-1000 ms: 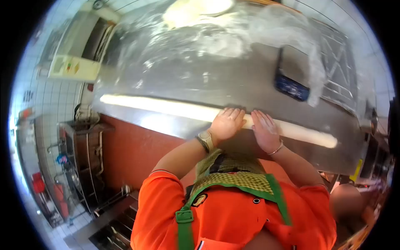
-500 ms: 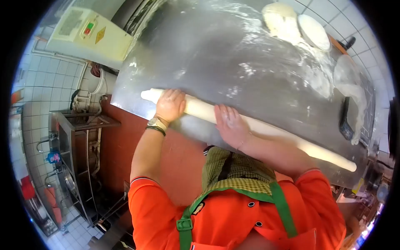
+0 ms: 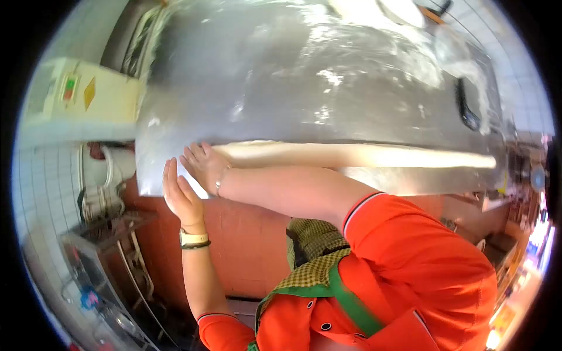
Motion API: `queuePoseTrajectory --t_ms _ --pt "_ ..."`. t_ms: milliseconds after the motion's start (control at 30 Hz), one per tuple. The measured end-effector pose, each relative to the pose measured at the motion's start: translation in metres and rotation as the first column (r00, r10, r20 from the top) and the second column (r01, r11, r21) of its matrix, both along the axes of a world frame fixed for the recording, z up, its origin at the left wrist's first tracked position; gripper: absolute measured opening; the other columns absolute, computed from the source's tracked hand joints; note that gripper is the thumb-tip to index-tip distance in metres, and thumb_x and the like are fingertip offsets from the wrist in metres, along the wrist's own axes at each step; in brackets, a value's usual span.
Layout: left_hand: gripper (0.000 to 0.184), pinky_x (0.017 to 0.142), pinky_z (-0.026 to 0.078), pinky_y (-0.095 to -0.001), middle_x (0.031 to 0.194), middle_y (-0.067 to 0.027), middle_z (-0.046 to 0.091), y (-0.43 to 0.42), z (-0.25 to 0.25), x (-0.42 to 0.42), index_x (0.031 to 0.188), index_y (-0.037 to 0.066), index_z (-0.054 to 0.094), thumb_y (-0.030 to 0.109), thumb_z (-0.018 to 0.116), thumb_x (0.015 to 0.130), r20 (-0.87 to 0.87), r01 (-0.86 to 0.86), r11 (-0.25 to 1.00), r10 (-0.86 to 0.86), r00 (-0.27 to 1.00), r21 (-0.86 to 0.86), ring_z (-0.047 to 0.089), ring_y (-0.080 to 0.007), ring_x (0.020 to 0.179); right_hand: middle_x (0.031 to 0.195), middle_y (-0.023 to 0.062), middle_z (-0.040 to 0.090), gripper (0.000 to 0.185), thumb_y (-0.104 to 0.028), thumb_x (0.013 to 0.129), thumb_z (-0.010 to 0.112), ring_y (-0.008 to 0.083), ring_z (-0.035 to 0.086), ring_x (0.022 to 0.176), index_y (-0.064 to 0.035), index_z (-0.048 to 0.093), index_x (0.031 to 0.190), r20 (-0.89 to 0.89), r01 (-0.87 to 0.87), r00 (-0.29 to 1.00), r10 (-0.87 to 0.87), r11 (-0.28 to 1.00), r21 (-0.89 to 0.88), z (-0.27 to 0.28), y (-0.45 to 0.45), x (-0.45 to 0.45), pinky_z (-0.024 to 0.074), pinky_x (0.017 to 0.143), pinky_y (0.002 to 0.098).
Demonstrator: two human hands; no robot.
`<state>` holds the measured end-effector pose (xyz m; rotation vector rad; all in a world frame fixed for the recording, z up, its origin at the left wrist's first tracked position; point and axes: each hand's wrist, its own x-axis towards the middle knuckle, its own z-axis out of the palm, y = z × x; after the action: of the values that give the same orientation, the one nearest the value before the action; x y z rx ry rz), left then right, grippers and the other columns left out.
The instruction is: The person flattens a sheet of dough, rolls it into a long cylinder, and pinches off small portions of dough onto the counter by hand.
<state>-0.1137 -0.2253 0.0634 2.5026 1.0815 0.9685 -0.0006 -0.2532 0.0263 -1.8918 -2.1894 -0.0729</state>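
A long pale dough roll (image 3: 351,155) lies along the near side of the floured metal worktop. Across my front reaches my right arm, and my right hand (image 3: 205,165) is at the left end of the roll. Its fingers are stretched out and somewhat apart; how much of the dough end lies under the palm is hidden. My left hand (image 3: 183,198), with a watch on the wrist, is held at the worktop's left front edge. Its palm faces the right hand, the fingers are straight, and nothing is in it.
A black-handled tool (image 3: 466,105) lies at the right of the worktop (image 3: 234,76). Pale dough (image 3: 357,9) and a white bowl (image 3: 404,10) are at the back. A cream machine (image 3: 82,96) with red and green buttons stands left, above a white bucket (image 3: 120,164).
My left hand has come off the dough and moved down to the edge. My right hand has slid from the roll's middle to its left end. The view has turned and shifted.
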Motion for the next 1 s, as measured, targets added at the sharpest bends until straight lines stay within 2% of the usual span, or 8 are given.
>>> queuePoseTrajectory --t_ms 100,167,300,367,433,500,633,1000 --pt "0.035 0.097 0.041 -0.0454 0.122 -0.0239 0.056 -0.013 -0.002 0.039 0.120 -0.005 0.054 0.016 0.041 0.095 -0.040 0.235 0.972 -0.234 0.971 0.030 0.052 -0.0408 0.115 0.126 0.0153 0.053 0.051 -0.020 0.086 0.046 0.0302 0.050 0.114 -0.0058 0.045 0.135 -0.073 0.188 0.981 -0.180 0.972 0.139 -0.017 -0.068 0.045 0.0355 0.097 0.0412" --pt "0.035 0.097 0.041 -0.0469 0.121 -0.0248 0.055 -0.044 -0.005 0.081 0.119 -0.005 0.054 0.016 0.046 0.093 -0.152 0.406 0.905 -0.423 0.893 -0.130 0.052 -0.0416 0.114 0.130 0.0145 0.051 0.051 -0.020 0.088 0.044 0.0292 0.049 0.117 -0.0092 0.041 0.138 0.013 0.214 0.977 -0.214 0.977 -0.010 -0.006 -0.131 0.091 0.0369 0.096 0.0412" --pt "0.057 0.091 0.044 -0.0454 0.121 -0.0206 0.053 -0.127 -0.016 0.167 0.126 -0.004 0.047 0.028 0.064 0.082 -0.464 0.733 0.676 -0.673 0.575 -0.072 0.053 -0.0387 0.107 0.122 0.0141 0.056 0.050 -0.025 0.087 0.049 0.0270 0.054 0.112 -0.0060 0.046 0.133 -0.015 0.363 0.928 -0.373 0.910 -0.201 0.003 -0.258 0.184 0.0416 0.092 0.0388" --pt "0.064 0.088 0.045 -0.0441 0.119 -0.0188 0.054 -0.168 -0.018 0.207 0.128 -0.004 0.045 0.031 0.066 0.078 -0.475 0.747 0.660 -0.685 0.552 -0.083 0.054 -0.0366 0.104 0.118 0.0133 0.058 0.057 -0.031 0.081 0.058 0.0260 0.056 0.108 -0.0052 0.046 0.131 -0.033 0.388 0.905 -0.424 0.854 -0.347 0.018 -0.319 0.228 0.0412 0.093 0.0388" --pt "0.071 0.086 0.046 -0.0429 0.117 -0.0169 0.054 -0.210 -0.015 0.240 0.129 -0.004 0.043 0.034 0.069 0.075 -0.519 0.742 0.662 -0.674 0.526 -0.108 0.054 -0.0346 0.102 0.097 0.0097 0.060 0.056 -0.037 0.076 0.063 0.0231 0.059 0.089 -0.0039 0.053 0.119 0.053 0.405 0.913 -0.404 0.914 -0.025 0.003 -0.386 0.276 0.0430 0.076 0.0371" --pt "0.076 0.081 0.048 -0.0414 0.112 -0.0160 0.055 -0.255 -0.010 0.290 0.130 -0.004 0.042 0.036 0.071 0.072 -0.584 0.793 0.584 -0.708 0.396 -0.171 0.056 -0.0319 0.098 0.097 0.0082 0.059 0.064 -0.046 0.071 0.067 0.0235 0.058 0.091 -0.0066 0.053 0.119 0.156 0.394 0.898 -0.412 0.910 0.131 -0.008 -0.452 0.328 0.0437 0.079 0.0376" --pt "0.075 0.075 0.049 -0.0392 0.108 -0.0144 0.056 -0.353 -0.020 0.377 0.130 -0.004 0.041 0.037 0.070 0.074 -0.585 0.864 0.499 -0.722 0.370 -0.069 0.058 -0.0292 0.093 0.098 0.0075 0.057 0.068 -0.048 0.064 0.071 0.0238 0.056 0.092 -0.0067 0.056 0.116 0.059 0.469 0.882 -0.467 0.882 -0.046 0.011 -0.583 0.435 0.0456 0.079 0.0340" --pt "0.069 0.073 0.051 -0.0365 0.099 -0.0115 0.056 -0.637 -0.012 0.621 0.130 -0.001 0.041 0.032 0.069 0.076 -0.567 0.915 0.390 -0.779 0.266 -0.107 0.059 -0.0266 0.088 0.099 0.0065 0.058 0.059 -0.044 0.066 0.071 0.0248 0.056 0.091 -0.0079 0.057 0.111 0.113 0.637 0.766 -0.633 0.771 0.003 0.012 -0.890 0.661 0.0449 0.078 0.0359"
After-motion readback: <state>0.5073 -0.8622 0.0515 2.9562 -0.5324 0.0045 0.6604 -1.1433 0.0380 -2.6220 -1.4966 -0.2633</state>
